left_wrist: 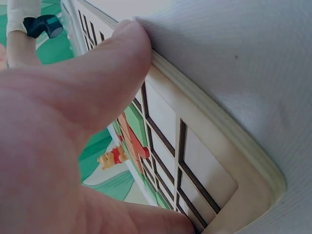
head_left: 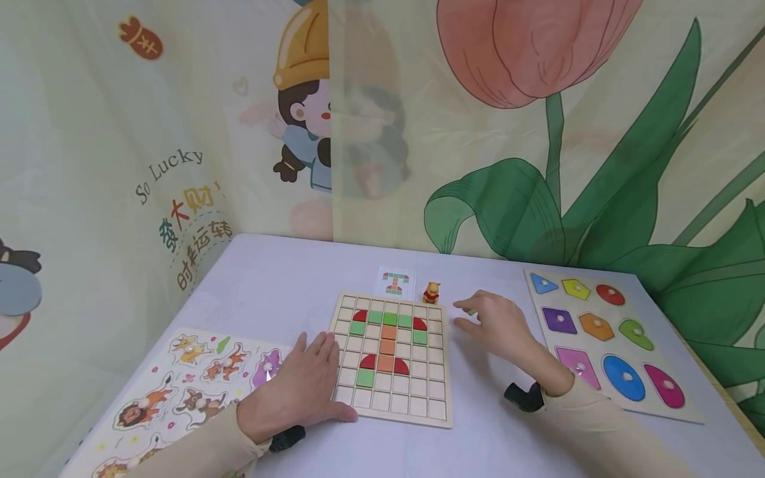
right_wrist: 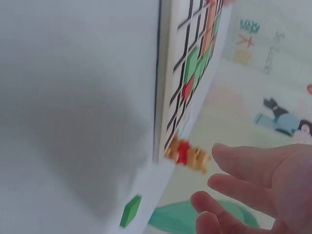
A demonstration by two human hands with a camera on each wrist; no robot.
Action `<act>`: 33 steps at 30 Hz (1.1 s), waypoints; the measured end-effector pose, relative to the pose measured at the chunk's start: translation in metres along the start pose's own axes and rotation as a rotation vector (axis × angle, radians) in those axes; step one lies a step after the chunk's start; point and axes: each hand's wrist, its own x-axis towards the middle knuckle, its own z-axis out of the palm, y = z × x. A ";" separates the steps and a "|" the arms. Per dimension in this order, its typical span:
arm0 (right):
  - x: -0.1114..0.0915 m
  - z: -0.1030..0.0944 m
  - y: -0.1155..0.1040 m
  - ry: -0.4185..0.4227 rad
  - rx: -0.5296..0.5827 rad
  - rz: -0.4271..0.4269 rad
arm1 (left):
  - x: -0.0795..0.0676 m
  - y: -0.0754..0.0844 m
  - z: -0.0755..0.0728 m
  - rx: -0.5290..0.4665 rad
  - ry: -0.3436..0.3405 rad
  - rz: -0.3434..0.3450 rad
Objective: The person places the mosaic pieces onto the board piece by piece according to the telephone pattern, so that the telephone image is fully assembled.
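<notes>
My left hand rests at the left side of a wooden grid board, its fingers straight along the side and its thumb on the front edge near the corner. Green, orange and red pieces sit in the board's cells, among them an orange square, a red quarter-circle and a lone green square. To the right of the board, my right hand hovers with loosely bent fingers and nothing between them. A green tile lies on the table, apart from those fingers in the right wrist view.
Behind the board lie a pattern card and a small bear figurine. An animal puzzle board is at the left, partly under my left arm. A shape puzzle board lies at the right. Printed curtains hang behind the table.
</notes>
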 end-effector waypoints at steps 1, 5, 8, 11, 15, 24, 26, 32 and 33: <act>0.001 -0.002 0.004 0.000 -0.001 0.012 | 0.000 0.000 0.000 0.002 0.000 0.000; 0.003 -0.004 0.019 -0.007 0.003 0.048 | 0.000 0.000 -0.001 -0.001 0.001 0.000; 0.006 -0.002 0.028 -0.014 0.000 0.070 | 0.000 -0.001 -0.001 -0.007 0.001 0.000; 0.011 0.001 0.034 -0.029 -0.004 0.093 | -0.001 -0.001 0.000 -0.006 -0.003 -0.001; 0.018 0.004 0.039 -0.076 -0.022 0.144 | -0.001 0.000 0.000 -0.016 -0.012 -0.007; 0.027 0.014 0.041 -0.159 -0.036 0.167 | 0.000 0.000 0.000 -0.028 -0.027 -0.015; 0.027 0.016 0.040 -0.145 -0.043 0.158 | 0.000 0.001 0.000 -0.031 -0.030 -0.016; 0.029 0.021 0.036 -0.104 -0.065 0.129 | 0.000 0.000 -0.001 -0.039 -0.032 -0.020; 0.029 0.021 0.035 -0.100 -0.066 0.125 | 0.000 0.000 -0.001 -0.039 -0.032 -0.020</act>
